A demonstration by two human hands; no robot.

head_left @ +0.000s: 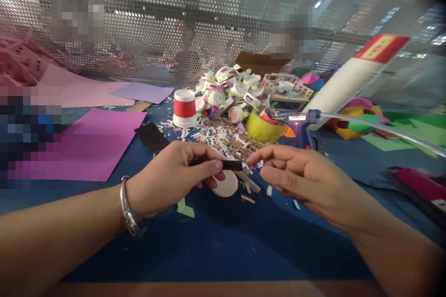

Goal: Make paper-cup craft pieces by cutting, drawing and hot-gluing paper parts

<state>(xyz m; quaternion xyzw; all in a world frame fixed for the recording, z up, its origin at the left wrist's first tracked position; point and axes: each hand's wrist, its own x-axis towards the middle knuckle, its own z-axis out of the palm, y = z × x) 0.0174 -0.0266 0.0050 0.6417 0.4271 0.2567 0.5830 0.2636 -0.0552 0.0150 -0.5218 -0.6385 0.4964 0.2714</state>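
Observation:
My left hand (184,171), with a silver bangle at its wrist, pinches a narrow black paper strip (232,165) between thumb and fingers. The strip's free end points right, toward my right hand (296,171). That hand is held with its fingers loosely bent and the index fingertip close to the strip's end; thumb and index are apart. A thin dark line shows under the index finger, too small to name. Below the strip lies a round pale disc (226,184), partly covered by my left fingers. A wider black paper piece (152,137) lies behind my left hand.
Paper scraps (223,134) surround a red and white paper cup (184,109) and a heap of small decorated white pieces (233,88). A blue glue gun (303,125) rests by a yellow bowl-like piece (264,127). Magenta paper (83,144) lies left; a white tube (348,79) leans right.

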